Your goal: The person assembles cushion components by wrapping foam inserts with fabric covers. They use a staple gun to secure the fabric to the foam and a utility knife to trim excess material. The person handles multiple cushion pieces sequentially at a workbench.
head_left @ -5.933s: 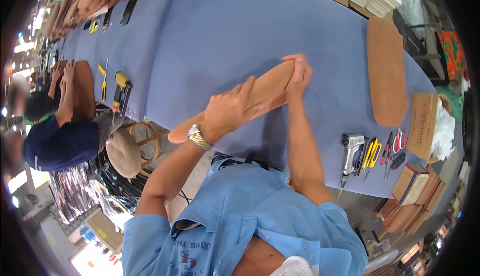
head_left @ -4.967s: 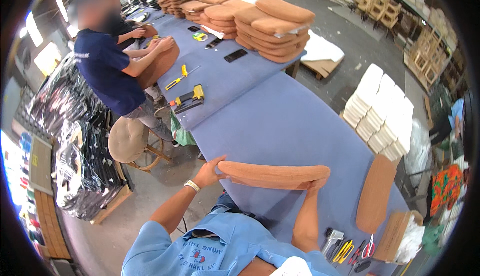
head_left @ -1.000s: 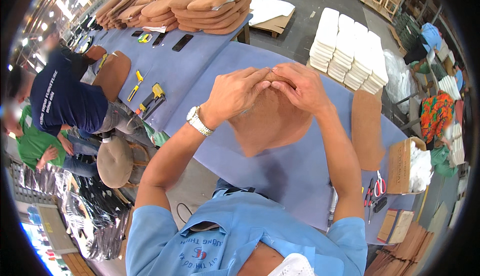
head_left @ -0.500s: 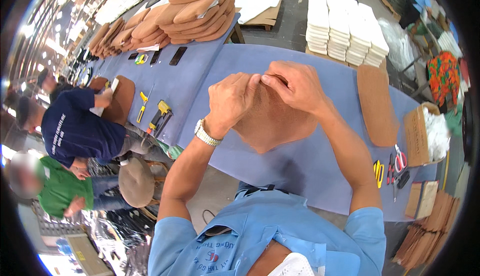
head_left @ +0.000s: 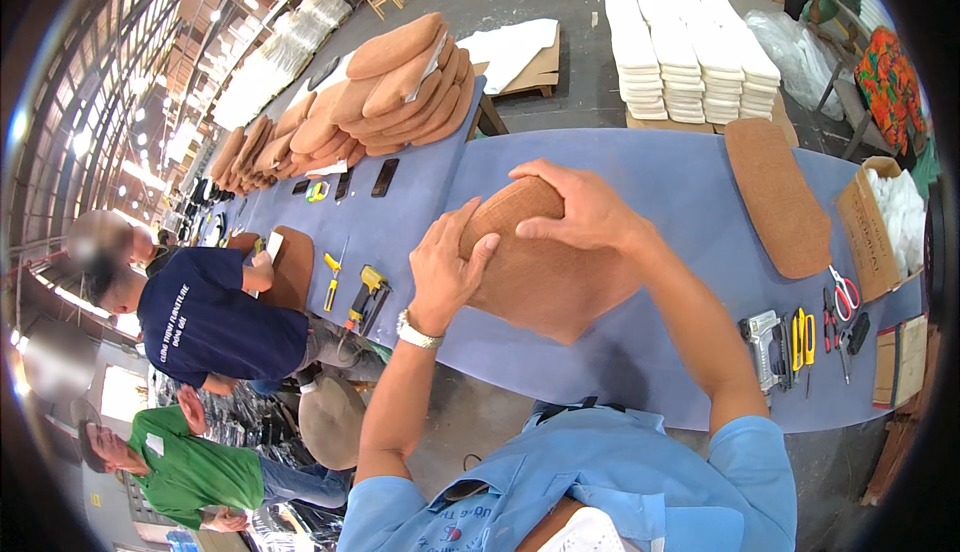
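Note:
My left hand (head_left: 450, 264) and my right hand (head_left: 585, 210) are closed around the rounded far end of a brown fabric cushion cover (head_left: 555, 287). The left fingers and thumb press its left side; the right thumb lies on its top face while the fingers curl over the far edge. The rounded end looks filled out, though what is inside is hidden. Toward me the fabric narrows to a loose corner above the blue-covered table (head_left: 680, 272). A long brown cushion (head_left: 778, 200) lies on the table to the right of my right hand.
At right are a silver staple gun (head_left: 764, 352), yellow cutters (head_left: 803, 337), red-handled scissors (head_left: 846, 294) and a carton (head_left: 868, 227). Brown cushions (head_left: 400, 82) are piled far left, white foam pads (head_left: 690, 62) beyond. A yellow air stapler (head_left: 368, 300) lies left, near co-workers (head_left: 225, 302).
My hands have gone from pinching the cover's far edge close together to gripping the two sides of its now rounded end. The view has shifted, bringing the silver staple gun into sight.

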`<state>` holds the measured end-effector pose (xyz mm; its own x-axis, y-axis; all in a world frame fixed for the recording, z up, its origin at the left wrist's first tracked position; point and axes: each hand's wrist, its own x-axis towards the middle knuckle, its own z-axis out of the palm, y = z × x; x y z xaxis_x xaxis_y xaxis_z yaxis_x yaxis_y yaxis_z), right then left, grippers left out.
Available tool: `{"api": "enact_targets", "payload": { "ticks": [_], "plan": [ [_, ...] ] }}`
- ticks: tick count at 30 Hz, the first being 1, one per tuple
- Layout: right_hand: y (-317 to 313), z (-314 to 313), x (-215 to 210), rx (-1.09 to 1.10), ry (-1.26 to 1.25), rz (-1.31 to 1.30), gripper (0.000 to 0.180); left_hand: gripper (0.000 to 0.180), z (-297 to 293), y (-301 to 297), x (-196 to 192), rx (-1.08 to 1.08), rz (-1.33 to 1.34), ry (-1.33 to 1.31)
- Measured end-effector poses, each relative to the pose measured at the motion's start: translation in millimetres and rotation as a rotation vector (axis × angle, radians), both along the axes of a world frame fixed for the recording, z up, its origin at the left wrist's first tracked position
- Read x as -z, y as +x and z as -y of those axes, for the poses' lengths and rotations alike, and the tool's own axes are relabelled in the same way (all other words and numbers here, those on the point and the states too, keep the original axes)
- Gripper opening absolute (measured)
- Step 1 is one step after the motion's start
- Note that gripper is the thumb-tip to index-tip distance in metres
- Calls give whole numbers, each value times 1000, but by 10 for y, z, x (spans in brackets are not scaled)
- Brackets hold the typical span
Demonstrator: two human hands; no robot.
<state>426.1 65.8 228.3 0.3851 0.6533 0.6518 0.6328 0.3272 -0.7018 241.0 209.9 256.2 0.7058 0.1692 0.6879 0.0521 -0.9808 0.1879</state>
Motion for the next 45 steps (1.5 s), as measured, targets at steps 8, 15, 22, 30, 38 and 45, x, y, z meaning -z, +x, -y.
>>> {"api": "enact_targets", "payload": {
  "ticks": [8,15,22,30,38,45],
  "plan": [
    [-306,-50,-280,66,-409,74,63,67,197,-102,-280,-161,-338,-58],
    [-154,-346,-159,-195,-396,-270,75,67,193,-214,-184,-335,-325,-28],
    [-451,57,608,-108,-424,-273,71,57,-147,-772,130,-293,-159,-134],
    [-535,382,1649,149,-521,-332,67,76,-334,-1557,652,-310,59,-430],
    [-339,479,2672,120,-350,-1024,66,90,-166,-1943,931,-416,158,-551],
    [-506,324,2542,275,-246,-1290,67,66,-187,-2417,1495,-616,545,-1141]
  ]
}}
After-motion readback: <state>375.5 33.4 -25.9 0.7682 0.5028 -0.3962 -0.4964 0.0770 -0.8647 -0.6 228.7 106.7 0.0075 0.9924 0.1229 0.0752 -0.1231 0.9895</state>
